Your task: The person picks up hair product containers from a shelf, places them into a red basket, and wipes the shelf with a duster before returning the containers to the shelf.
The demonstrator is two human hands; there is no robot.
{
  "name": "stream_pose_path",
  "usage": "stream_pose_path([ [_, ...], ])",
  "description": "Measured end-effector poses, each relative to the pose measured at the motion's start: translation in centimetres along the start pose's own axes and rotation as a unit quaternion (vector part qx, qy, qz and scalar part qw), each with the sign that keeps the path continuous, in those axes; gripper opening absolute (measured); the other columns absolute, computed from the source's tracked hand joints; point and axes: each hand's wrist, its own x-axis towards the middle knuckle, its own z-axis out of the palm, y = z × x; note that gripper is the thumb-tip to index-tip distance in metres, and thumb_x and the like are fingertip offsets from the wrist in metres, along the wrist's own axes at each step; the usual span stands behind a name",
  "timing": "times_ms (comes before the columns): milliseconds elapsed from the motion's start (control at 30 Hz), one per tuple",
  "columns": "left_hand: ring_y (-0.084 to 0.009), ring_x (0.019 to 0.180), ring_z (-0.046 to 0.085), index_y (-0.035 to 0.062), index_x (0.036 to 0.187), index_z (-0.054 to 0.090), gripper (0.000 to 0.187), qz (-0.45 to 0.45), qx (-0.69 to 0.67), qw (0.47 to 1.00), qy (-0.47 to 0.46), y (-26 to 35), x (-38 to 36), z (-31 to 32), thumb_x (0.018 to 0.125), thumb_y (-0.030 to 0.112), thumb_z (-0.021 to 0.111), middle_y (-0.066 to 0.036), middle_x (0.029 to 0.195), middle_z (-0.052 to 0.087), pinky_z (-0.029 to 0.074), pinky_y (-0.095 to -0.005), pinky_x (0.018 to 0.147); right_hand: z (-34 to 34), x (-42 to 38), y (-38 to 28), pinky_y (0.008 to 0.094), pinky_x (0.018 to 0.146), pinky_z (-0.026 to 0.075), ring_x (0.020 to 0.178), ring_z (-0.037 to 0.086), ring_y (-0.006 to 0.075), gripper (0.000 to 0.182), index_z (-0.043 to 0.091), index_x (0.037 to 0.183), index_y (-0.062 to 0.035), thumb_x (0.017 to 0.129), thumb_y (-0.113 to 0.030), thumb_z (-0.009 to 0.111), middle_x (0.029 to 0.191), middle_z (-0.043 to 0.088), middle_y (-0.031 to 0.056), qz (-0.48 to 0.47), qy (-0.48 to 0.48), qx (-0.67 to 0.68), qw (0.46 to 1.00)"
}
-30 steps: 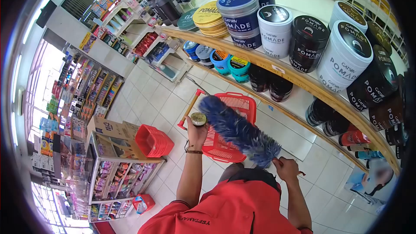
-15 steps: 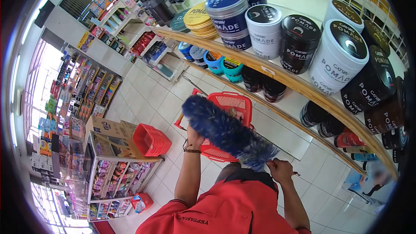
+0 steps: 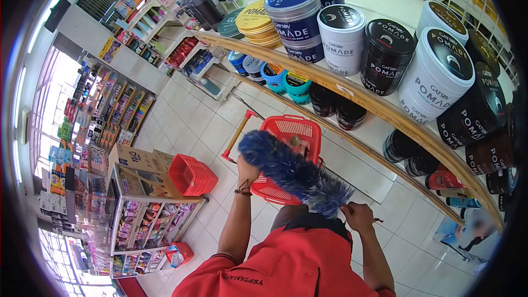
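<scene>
A fluffy dark blue duster [image 3: 297, 173] stretches slantwise in front of my body, above a red shopping basket [image 3: 275, 126]. At its upper left end, my left hand [image 3: 247, 170] is against the fluff and curls around its edge, with most of the fingers hidden behind it. My right hand [image 3: 358, 216] is closed on the duster's lower right end, where the fibres look paler. A small round item [image 3: 295, 141] lies inside the basket and cannot be made out clearly.
To the right, a curved wood-edged shelf [image 3: 308, 63] carries stacked pomade jars [image 3: 437, 71], with more jars on the tier below. Stacked red baskets [image 3: 192, 176] stand by a snack rack [image 3: 148, 220] at left. A cart-like handle [image 3: 239, 135] sits beside the basket.
The duster has shifted slightly right and looks sharper, uncovering more of the basket and the handle. Both hands stay at its ends. The view has moved a little.
</scene>
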Motion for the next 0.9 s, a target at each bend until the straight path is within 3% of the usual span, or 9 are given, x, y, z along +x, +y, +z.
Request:
stream_pose_path([
  [33,-0.0221,0.098,0.072,-0.0015,0.134,0.061,0.07,0.0,-0.001,1.0,0.0,2.1,0.4,-0.9,0.07,0.004,0.088,-0.009,0.106,0.077,0.056,-0.0367,0.09,0.1,0.2,0.7,0.0481,0.066,0.056,0.071,0.073,0.0363,0.043,0.077,0.083,-0.0122,0.095,-0.052,0.068,0.073,0.073,0.0122,0.018,-0.018,-0.021,0.999],
  [100,-0.025,0.102,0.072,-0.0023,0.137,0.058,0.08,-0.239,-0.191,0.952,-0.013,6.0,1.0,-2.5,0.066,0.009,0.092,-0.012,0.107,0.076,0.055,-0.0361,0.094,0.1,0.5,1.5,0.0482,0.065,0.056,0.071,0.073,0.0369,0.045,0.077,0.083,-0.0114,0.096,-0.053,0.066,0.072,0.073,0.0123,0.034,-0.001,-0.069,0.997],
  [167,-0.0312,0.105,0.071,-0.0013,0.141,0.053,0.096,-0.243,-0.173,0.954,-0.022,4.6,0.9,-1.9,0.056,0.014,0.097,-0.016,0.107,0.075,0.055,-0.0388,0.095,0.0,0.3,1.6,0.0486,0.065,0.056,0.07,0.072,0.0374,0.046,0.075,0.081,-0.0104,0.096,-0.053,0.066,0.071,0.072,0.0124,0.068,0.024,-0.11,0.991],
  [267,-0.0328,0.106,0.069,-0.0008,0.132,0.058,0.08,-0.155,-0.002,0.988,0.022,4.1,1.1,-0.7,0.062,0.014,0.094,-0.018,0.113,0.073,0.055,-0.0406,0.091,0.2,-0.5,0.3,0.0476,0.063,0.054,0.067,0.07,0.037,0.044,0.074,0.08,-0.0099,0.095,-0.051,0.068,0.067,0.07,0.013,0.035,0.039,-0.065,0.997],
  [367,-0.0324,0.105,0.07,-0.0014,0.125,0.06,0.07,-0.02,-0.041,0.999,0.023,0.0,0.3,1.2,0.065,0.014,0.091,-0.018,0.116,0.072,0.055,-0.0421,0.091,0.3,-0.5,-0.9,0.0454,0.06,0.052,0.062,0.068,0.0364,0.04,0.074,0.079,-0.0091,0.095,-0.046,0.07,0.064,0.067,0.0128,-0.016,0.042,-0.005,0.999],
  [500,-0.0262,0.105,0.072,-0.0032,0.13,0.052,0.077,-0.172,-0.176,0.967,0.065,4.6,1.1,-0.6,0.063,0.003,0.091,-0.017,0.117,0.073,0.056,-0.0365,0.097,1.7,0.0,-0.5,0.0461,0.06,0.052,0.063,0.068,0.0363,0.043,0.073,0.077,-0.0087,0.095,-0.048,0.07,0.064,0.067,0.0133,0.018,0.027,-0.01,0.999],
  [633,-0.0299,0.107,0.072,0.0004,0.127,0.047,0.082,-0.185,-0.18,0.964,0.061,4.3,1.7,-1.9,0.06,0.006,0.094,-0.018,0.114,0.072,0.057,-0.0381,0.096,1.6,-0.3,-2.3,0.0479,0.061,0.052,0.065,0.069,0.0375,0.045,0.071,0.076,-0.0075,0.095,-0.048,0.069,0.065,0.067,0.0149,0.078,0.073,-0.105,0.989],
  [767,-0.0311,0.108,0.071,0.001,0.129,0.043,0.085,-0.169,-0.164,0.968,0.084,1.4,2.5,-0.9,0.06,0.003,0.093,-0.019,0.114,0.069,0.056,-0.0379,0.096,3.0,-0.8,-5.4,0.048,0.06,0.052,0.062,0.068,0.038,0.044,0.073,0.078,-0.0073,0.095,-0.048,0.07,0.065,0.067,0.0155,0.014,0.097,-0.031,0.995],
  [900,-0.0278,0.111,0.069,0.0029,0.13,0.04,0.085,-0.181,-0.285,0.938,0.083,1.1,2.7,-2.8,0.062,-0.005,0.09,-0.016,0.121,0.067,0.056,-0.0373,0.096,3.5,-0.9,-7.4,0.0489,0.062,0.053,0.064,0.069,0.0394,0.046,0.073,0.077,-0.0076,0.095,-0.05,0.069,0.066,0.067,0.0167,0.056,0.099,-0.067,0.991],
])
